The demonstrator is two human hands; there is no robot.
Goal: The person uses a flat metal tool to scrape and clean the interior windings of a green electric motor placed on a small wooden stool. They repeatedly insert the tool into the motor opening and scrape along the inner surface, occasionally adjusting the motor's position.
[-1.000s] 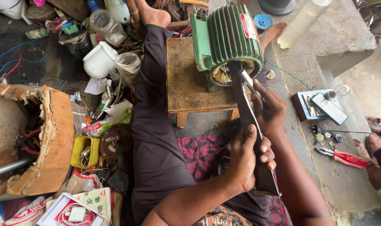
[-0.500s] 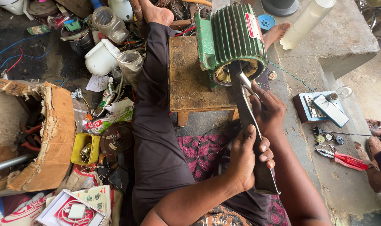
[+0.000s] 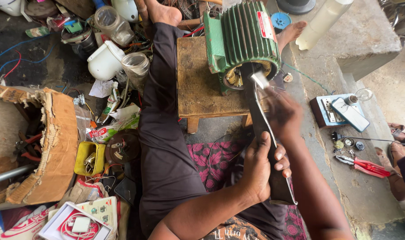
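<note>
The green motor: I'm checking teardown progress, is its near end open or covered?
Open: the green motor shows bare copper windings with no end cover.

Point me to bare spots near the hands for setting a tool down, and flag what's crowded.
Free: the wooden stool top left of the green motor, and the concrete ledge below the red pliers. Crowded: the floor left of the leg, packed with jars, a white jug and a yellow box. Left hand and right hand hold a long dark strip into the motor.

Red label [image 3: 267, 26] on green motor [image 3: 242, 40]; white box [image 3: 75, 222] bottom left.
</note>
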